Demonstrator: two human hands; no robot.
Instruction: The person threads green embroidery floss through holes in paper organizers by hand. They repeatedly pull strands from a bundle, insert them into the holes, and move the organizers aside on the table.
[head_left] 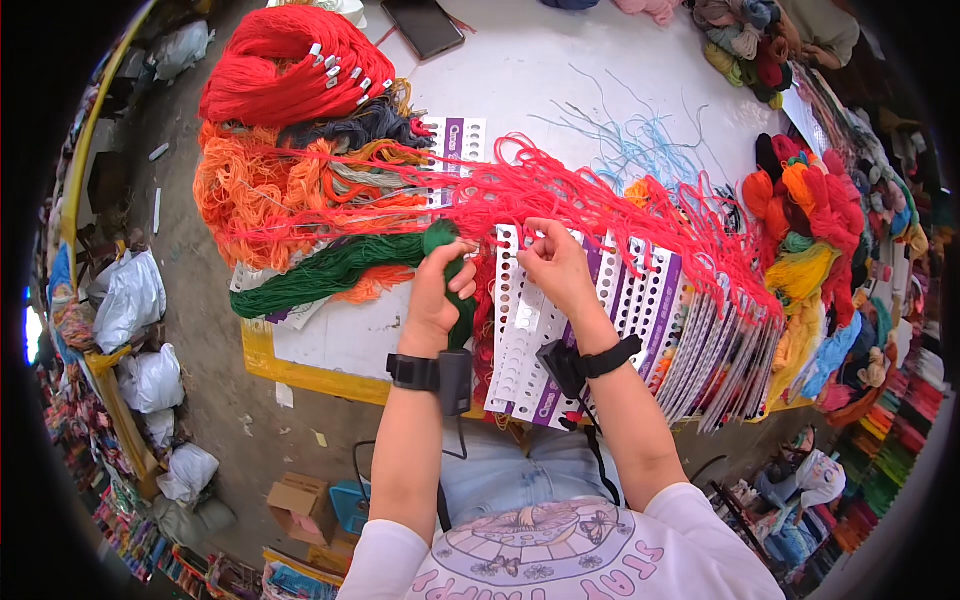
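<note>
My left hand is closed around a bundle of dark green yarn that trails off to the left across the white table. My right hand pinches a strand of red yarn at a hole in a white punched card with a purple edge. The card lies on top of a fanned row of similar cards that hold threaded yarns. Red strands spread from the card toward the left and right.
Skeins of red yarn, orange yarn and grey yarn lie at the table's left. A dark phone lies at the back. Loose light blue threads lie mid-table. Piles of mixed coloured yarn crowd the right. Filled plastic bags stand on the floor at left.
</note>
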